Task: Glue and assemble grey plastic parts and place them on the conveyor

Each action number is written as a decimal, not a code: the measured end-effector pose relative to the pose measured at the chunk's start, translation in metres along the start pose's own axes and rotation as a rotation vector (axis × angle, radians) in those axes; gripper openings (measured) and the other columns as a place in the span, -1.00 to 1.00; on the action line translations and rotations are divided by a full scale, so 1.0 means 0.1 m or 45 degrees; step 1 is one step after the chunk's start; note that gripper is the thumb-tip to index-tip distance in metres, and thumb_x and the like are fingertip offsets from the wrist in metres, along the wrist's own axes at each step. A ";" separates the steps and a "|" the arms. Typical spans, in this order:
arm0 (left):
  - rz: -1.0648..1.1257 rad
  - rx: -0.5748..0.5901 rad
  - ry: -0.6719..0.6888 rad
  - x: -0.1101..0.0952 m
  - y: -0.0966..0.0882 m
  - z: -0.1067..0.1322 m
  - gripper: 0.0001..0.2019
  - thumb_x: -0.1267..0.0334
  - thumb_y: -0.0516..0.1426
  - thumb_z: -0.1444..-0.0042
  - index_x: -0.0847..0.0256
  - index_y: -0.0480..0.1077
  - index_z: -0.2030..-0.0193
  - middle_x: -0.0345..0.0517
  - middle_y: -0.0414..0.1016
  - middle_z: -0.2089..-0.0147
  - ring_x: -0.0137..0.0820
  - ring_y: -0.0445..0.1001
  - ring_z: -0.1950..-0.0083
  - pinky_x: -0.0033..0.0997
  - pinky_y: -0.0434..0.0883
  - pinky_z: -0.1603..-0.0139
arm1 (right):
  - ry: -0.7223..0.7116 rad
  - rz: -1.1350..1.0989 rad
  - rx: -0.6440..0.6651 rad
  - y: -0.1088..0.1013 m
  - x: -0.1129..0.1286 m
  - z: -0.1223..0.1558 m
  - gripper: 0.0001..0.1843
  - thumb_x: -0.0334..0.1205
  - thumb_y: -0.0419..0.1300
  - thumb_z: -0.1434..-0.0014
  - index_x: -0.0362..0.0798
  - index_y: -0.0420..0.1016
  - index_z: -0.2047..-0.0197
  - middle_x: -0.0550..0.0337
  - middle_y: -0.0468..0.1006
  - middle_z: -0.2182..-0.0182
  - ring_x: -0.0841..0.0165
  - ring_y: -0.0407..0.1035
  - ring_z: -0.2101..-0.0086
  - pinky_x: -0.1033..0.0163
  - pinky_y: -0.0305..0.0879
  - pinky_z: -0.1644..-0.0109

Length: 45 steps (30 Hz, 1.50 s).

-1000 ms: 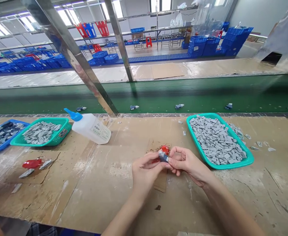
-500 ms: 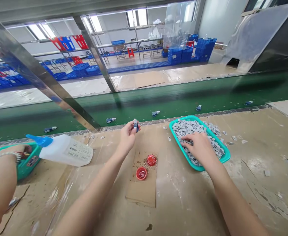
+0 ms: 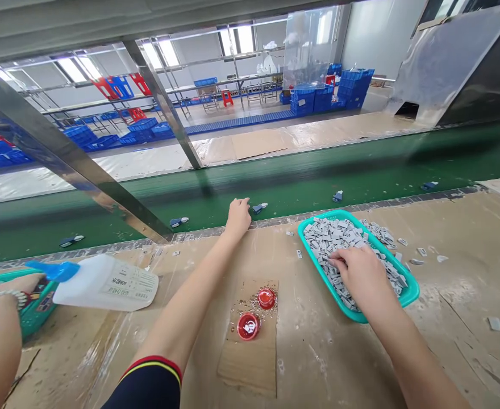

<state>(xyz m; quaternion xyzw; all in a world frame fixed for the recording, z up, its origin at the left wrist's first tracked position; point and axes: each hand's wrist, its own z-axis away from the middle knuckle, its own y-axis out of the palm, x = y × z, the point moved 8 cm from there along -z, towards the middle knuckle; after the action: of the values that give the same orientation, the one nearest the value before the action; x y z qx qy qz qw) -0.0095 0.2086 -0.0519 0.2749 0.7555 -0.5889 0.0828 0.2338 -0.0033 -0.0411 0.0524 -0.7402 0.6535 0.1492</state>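
Over the near edge of the green belt (image 3: 292, 193), my left hand (image 3: 238, 218) has its fingers curled, with their undersides hidden. A small blue-and-white plastic part (image 3: 259, 208) lies on the belt just right of that hand. Down in the teal basket (image 3: 412, 291), my right hand (image 3: 363, 274) pinches at the heap of small grey plastic pieces (image 3: 333, 234), thumb and forefinger together on one of them. Between my forearms, two red caps (image 3: 248, 326) with shiny liquid sit on a cardboard strip (image 3: 250, 369).
A white bottle with a blue nozzle (image 3: 109, 282) lies on the left. Beyond it, another person's hand (image 3: 22, 284) with a beaded bracelet is in a second teal basket (image 3: 41, 318). A slanted metal post (image 3: 117, 196) rises at left. Loose grey pieces (image 3: 421, 251) lie right of my basket.
My left hand has moved forward onto the belt, and the blue-and-white part it held is out of sight. Parts on the belt have shifted left. My right hand's fingers have closed together.
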 end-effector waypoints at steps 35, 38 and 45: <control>1.275 -0.158 -0.698 -0.22 -1.07 2.43 -0.61 0.30 0.34 0.18 0.19 0.38 0.16 -0.12 0.47 0.16 -0.36 0.50 0.12 -0.45 0.40 0.03 | -0.069 0.217 -0.017 0.00 0.23 0.15 -0.78 -0.30 0.03 -0.21 -0.04 0.51 0.25 -0.06 0.48 0.36 0.08 0.24 0.25 0.16 0.07 0.33; 1.343 -0.186 -0.771 -0.24 -1.05 2.62 -0.63 0.30 0.34 0.17 0.18 0.38 0.17 -0.16 0.45 0.20 -0.36 0.51 0.12 -0.49 0.39 0.06 | -0.102 0.154 -0.026 0.06 0.21 0.13 -0.79 -0.30 0.02 -0.21 -0.02 0.49 0.29 -0.01 0.46 0.38 0.11 0.22 0.28 0.17 0.07 0.33; 1.476 -0.252 -0.919 -0.32 -1.02 2.85 -0.62 0.29 0.35 0.20 0.21 0.37 0.20 -0.17 0.44 0.22 -0.36 0.50 0.13 -0.51 0.39 0.07 | -0.053 -0.091 -0.057 -0.15 0.14 0.16 -0.81 -0.22 -0.10 -0.26 -0.07 0.29 0.21 0.01 0.43 0.33 0.22 0.28 0.41 0.21 0.09 0.41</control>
<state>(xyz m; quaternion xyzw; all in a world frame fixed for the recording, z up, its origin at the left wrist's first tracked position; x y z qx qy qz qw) -0.0919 -0.0834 -0.0352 0.4122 0.4621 -0.4324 0.6554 0.2223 -0.0194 -0.0241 0.0891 -0.7551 0.6299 0.1583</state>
